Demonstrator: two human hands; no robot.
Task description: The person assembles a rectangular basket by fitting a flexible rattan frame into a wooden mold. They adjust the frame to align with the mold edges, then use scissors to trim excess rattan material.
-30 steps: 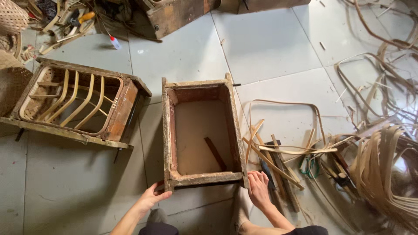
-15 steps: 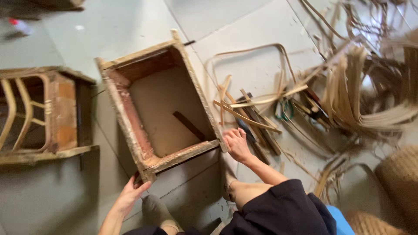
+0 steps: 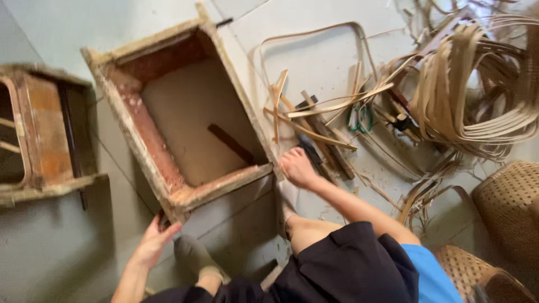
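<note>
Hands first: your left hand (image 3: 152, 242) sits at the near left corner of the wooden box (image 3: 185, 115), fingers spread and pressed against the corner post where it meets the floor. Your right hand (image 3: 297, 167) rests at the near right corner, knuckles up and fingers curled down, so you cannot tell whether it grips the rim or only leans on it. A dark flat tool (image 3: 312, 155) lies just beside that hand, among the cut strips (image 3: 314, 120).

Between your hands runs the box's near edge, so the box lies straight ahead of you and slightly to the left, on the tiled floor (image 3: 67, 28). Its long axis runs away from you, tilted toward the upper left of the view. Both hands are equally close, one per near corner.

Seen from above, the box is open-topped, rectangular, and rough. Its rim is pale and chipped, the inner walls are reddish brown and patchy, and the bottom is a plain pale panel. A dark short slat (image 3: 231, 143) lies loose inside, slanted, near the right wall.

To your left stands a second worn wooden frame (image 3: 45, 140), apart from the box. To your right lie coils of pale cane strips (image 3: 477, 90), and a woven basket (image 3: 508, 199) sits near your right knee.
</note>
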